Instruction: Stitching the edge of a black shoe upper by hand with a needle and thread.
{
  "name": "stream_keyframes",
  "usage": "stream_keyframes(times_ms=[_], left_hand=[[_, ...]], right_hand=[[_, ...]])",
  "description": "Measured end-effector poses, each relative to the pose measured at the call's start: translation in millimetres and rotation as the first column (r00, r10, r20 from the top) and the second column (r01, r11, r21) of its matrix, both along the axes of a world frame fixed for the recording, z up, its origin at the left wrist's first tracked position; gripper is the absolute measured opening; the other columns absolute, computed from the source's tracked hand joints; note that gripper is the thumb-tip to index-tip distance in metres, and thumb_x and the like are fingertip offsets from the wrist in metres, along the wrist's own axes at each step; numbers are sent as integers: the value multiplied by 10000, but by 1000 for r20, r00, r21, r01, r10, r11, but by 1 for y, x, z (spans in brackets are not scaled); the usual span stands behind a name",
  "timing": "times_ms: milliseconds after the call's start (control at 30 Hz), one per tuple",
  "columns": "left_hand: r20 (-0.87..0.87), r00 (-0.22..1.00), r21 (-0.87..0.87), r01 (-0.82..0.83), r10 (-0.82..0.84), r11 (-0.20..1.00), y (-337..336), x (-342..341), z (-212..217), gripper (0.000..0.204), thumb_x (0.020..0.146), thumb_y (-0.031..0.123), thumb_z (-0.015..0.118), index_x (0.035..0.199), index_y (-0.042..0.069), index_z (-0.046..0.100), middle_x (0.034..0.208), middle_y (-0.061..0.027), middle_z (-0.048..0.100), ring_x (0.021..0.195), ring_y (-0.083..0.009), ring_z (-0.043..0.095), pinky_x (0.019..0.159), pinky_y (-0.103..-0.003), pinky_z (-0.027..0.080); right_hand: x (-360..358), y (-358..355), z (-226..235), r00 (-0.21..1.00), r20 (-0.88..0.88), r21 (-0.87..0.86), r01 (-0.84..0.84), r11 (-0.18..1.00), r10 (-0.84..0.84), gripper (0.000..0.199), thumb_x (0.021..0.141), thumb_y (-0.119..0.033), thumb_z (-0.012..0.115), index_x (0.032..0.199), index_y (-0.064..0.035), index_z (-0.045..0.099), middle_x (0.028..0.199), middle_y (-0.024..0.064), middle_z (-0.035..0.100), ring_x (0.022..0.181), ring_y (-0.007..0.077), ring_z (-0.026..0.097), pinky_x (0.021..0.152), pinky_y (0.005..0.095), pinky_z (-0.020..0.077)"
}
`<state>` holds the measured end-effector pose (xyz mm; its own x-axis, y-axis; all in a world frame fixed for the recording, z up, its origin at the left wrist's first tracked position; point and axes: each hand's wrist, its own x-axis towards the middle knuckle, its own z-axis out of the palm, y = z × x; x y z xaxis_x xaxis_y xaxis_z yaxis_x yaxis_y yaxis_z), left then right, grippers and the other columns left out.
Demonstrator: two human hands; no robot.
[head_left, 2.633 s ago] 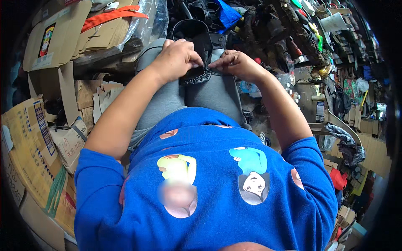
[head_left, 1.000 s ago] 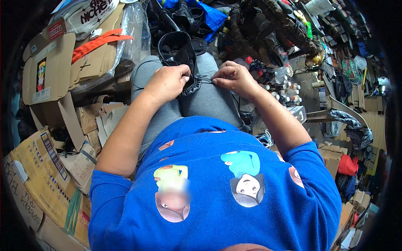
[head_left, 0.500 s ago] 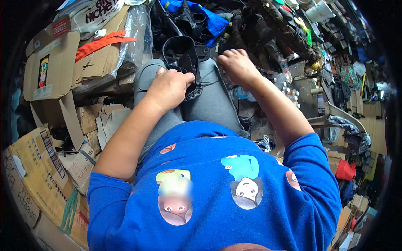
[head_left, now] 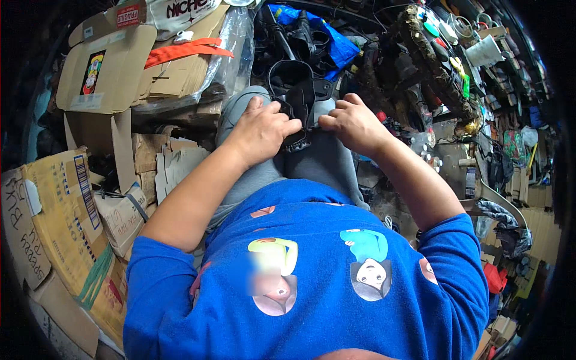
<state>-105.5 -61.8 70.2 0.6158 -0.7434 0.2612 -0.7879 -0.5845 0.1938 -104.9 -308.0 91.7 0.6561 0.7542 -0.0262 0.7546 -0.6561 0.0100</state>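
A black shoe upper [head_left: 298, 102] lies on my lap, over grey trousers [head_left: 324, 162]. My left hand [head_left: 262, 129] presses on its left side and grips the material. My right hand [head_left: 354, 123] pinches its right edge near the middle. Both hands meet over the piece, fingertips almost touching. I wear a blue printed shirt [head_left: 312, 282], which fills the lower picture. The part of the upper beneath my hands is hidden.
Cardboard boxes [head_left: 114, 72] are stacked at my left, with a plastic-wrapped bundle and a red strap [head_left: 186, 51]. A blue bag [head_left: 324, 36] and dark shoe parts lie ahead. Cluttered shelves of tools and goods [head_left: 480, 78] run along the right.
My right hand had lifted away to the right half a second ago; it has come back to the black upper. My left hand stayed on it. The view shifted slightly.
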Motion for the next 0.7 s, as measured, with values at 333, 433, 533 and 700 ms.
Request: stream_keyframes(times_ms=[333, 433, 533, 700], left_hand=[[-540, 824, -461, -460, 171, 759, 94, -9, 49, 38, 782, 50, 665, 820, 53, 660, 786, -46, 649, 723, -153, 592, 707, -291, 461], [-571, 778, -744, -355, -263, 566, 37, -5, 78, 18, 801, 28, 684, 809, 19, 670, 855, -36, 659, 790, -104, 593, 757, -245, 472], [-574, 519, -799, -182, -634, 573, -3, -23, 73, 151, 874, 164, 626, 799, 33, 634, 1032, -96, 610, 983, -203, 581, 886, -319, 430], [-611, 783, -415, -197, -112, 888, 51, -37, 26, 96, 847, 99, 611, 868, 11, 644, 864, -99, 642, 814, -209, 615, 739, -332, 485]], right_hand=[[-5, -93, 11, 533, -844, 527, 844, 99, -57, 202, 851, -214, 671, 900, -20, 653, 822, 6, 623, 754, 93, 554, 723, 252, 446], [12, -22, 24, 637, -675, 650, 752, -108, 373, 254, 921, -246, 594, 993, -3, 614, 927, 67, 628, 863, 148, 583, 822, 285, 457], [8, 21, 36, 480, -568, 686, 725, 62, 668, 252, 926, -280, 591, 926, -29, 582, 839, 46, 606, 768, 142, 565, 737, 278, 458], [-17, -22, 30, 717, -695, 448, 375, 812, 53, 166, 843, -174, 674, 865, -14, 635, 702, 31, 546, 715, 133, 536, 680, 284, 444]])
